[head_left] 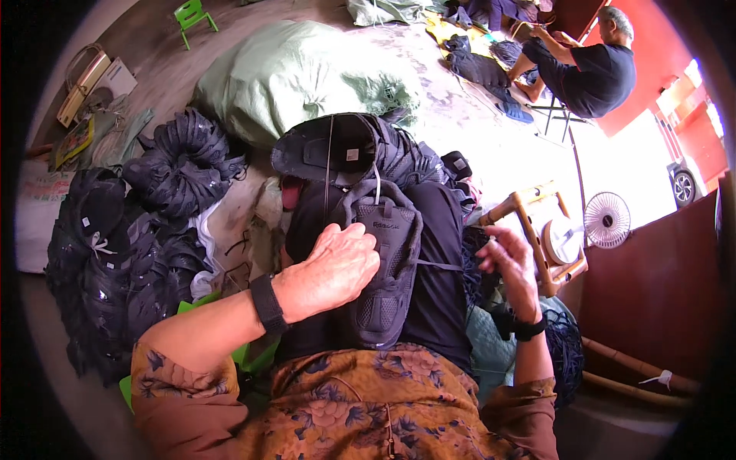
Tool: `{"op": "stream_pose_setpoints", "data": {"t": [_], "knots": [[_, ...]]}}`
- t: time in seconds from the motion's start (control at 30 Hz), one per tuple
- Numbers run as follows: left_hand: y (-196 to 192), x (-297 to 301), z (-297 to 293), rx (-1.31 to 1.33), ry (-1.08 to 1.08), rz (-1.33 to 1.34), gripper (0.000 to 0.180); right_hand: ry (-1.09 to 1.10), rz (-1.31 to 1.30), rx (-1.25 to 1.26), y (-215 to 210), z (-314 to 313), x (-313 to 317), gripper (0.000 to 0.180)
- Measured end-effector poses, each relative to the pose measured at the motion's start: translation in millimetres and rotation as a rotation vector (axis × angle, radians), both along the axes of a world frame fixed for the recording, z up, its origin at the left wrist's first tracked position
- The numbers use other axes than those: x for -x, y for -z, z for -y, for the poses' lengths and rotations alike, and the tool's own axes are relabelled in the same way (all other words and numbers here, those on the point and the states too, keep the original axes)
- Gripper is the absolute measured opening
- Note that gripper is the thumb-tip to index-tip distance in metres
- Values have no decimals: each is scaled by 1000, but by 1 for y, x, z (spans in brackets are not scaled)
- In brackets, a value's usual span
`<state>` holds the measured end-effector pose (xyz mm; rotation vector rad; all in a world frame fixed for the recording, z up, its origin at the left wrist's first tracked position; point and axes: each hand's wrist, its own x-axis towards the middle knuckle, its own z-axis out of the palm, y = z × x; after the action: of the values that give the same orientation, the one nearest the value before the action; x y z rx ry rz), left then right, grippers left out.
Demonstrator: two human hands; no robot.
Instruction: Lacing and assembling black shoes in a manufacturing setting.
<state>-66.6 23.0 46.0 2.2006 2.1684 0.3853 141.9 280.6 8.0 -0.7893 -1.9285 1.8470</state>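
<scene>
A black shoe upper [391,238] lies on my lap, sole side absent and its toe pointing toward me. My left hand [330,268] is curled into a fist over its left edge; what the fingers grip is hidden. From the upper's right side a dark lace [439,266] stretches toward my right hand [507,264]. That hand is raised beside my right thigh, its fingertips pinched on something too small to make out. Past my knees sits a stack of black shoe uppers [337,149], with a thin pale cord running down from it toward my left hand.
Bundled black shoe uppers [115,261] pile up on the left. A large pale green sack [284,77] stands ahead. To the right are a bamboo stool [529,222], a white fan [606,220] and dark cords [563,349]. Another person [594,69] sits working at the far right.
</scene>
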Motion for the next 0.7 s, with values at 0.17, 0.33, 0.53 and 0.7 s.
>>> {"op": "stream_pose_setpoints", "data": {"t": [0.17, 0.33, 0.53, 0.7], "knots": [[12, 3, -4, -110, -141, 364, 16, -261, 28, 190, -22, 54, 18, 18], [7, 4, -4, -161, -292, 1070, 27, -476, 3, 384, -39, 114, 52, 25], [9, 2, 0, -272, -265, 1092, 19, -320, -30, 437, -38, 116, 63, 17], [8, -8, 15, -340, -129, 659, 27, 69, -471, 453, -66, -19, 17, 22]]}}
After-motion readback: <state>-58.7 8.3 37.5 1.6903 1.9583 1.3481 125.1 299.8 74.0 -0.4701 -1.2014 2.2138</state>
